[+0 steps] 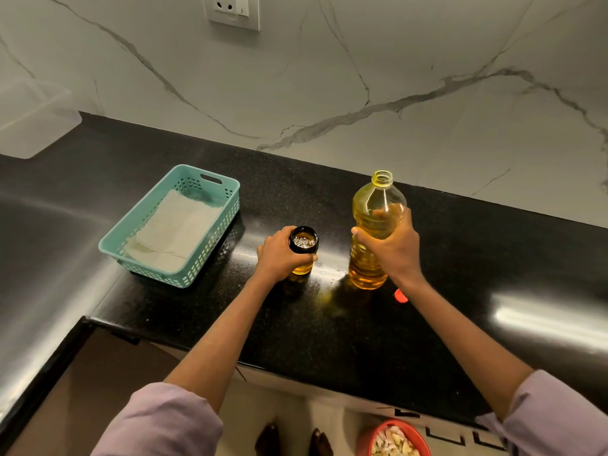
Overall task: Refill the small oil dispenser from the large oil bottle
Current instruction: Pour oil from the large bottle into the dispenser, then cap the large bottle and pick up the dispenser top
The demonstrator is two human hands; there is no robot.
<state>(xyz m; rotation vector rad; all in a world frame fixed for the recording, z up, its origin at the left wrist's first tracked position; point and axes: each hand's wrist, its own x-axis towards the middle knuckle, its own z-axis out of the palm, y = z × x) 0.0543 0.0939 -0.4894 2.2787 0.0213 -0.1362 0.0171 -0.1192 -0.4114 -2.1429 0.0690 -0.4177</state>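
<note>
We've got the small oil dispenser (303,250) standing on the black counter (329,340), mouth open, w/ our left hand (281,255) curled round its body. Just right of the dispenser stands the large oil bottle (375,225), uncapped and nearly full, our right hand (393,246) wrapped round its middle. A red cap (400,296) lies right of the dispenser too, by the bottle's base; a teal basket (138,232) sits well left.

Risks: dispenser mouth is narrow and the bottle heavy, so a fast tilt prob. gluts oil over the rim. An oily grip could slip.
</note>
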